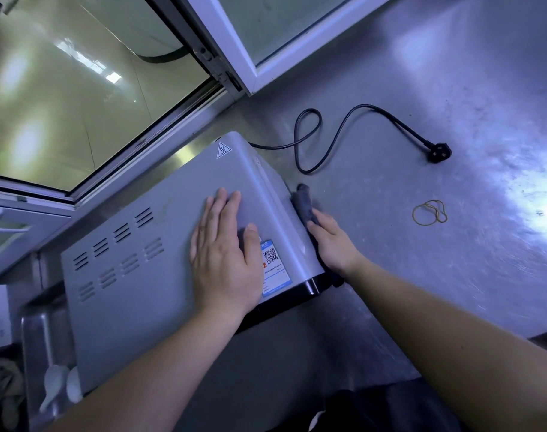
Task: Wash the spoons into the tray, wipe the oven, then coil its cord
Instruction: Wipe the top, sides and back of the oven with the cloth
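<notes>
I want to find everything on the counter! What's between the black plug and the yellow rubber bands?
Nothing. In the head view, the stretch of steel counter between the plug and the rubber bands is bare.

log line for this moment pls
step: wiping oven side | left hand: flat on top | right hand: holds cloth | cord: uncoiled

A grey oven (pixel 160 244) is sitting on the steel bench (pixel 453 244), its vented top facing the camera. Its black cord (pixel 309 141) is lying uncoiled in loose loops beside it, the plug (pixel 439 152) resting well apart. White spoons (pixel 60 388) are lying in the metal tray (pixel 35 338) at lower left.
</notes>
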{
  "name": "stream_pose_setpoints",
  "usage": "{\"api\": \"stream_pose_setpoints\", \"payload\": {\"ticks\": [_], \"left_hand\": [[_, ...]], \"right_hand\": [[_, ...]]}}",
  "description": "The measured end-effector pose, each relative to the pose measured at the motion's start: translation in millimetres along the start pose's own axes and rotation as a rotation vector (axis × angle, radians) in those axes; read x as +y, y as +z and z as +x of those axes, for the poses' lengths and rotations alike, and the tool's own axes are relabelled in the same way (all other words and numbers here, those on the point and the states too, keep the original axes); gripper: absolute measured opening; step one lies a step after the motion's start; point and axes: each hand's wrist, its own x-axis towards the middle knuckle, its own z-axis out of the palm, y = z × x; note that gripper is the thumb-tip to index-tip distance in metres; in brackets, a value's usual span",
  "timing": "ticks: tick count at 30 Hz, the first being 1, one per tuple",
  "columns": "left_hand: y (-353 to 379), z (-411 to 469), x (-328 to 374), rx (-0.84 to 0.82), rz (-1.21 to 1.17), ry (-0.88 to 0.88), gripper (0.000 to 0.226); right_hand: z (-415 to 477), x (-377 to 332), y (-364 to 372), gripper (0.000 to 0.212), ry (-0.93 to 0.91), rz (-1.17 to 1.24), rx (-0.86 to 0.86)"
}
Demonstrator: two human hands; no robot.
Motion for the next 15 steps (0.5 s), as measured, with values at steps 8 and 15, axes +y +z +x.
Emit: {"api": "stream_pose_setpoints", "payload": {"ticks": [8, 15], "left_hand": [[1, 0, -1, 0.001, 0.001, 0.003, 0.061], [1, 0, 0, -0.002, 0.001, 0.017, 0.060]], "right_hand": [[-57, 13, -11, 0.040, 0.162, 0.165, -0.021], [-81, -36, -10, 0.052, -0.130, 0.124, -0.159]]}}
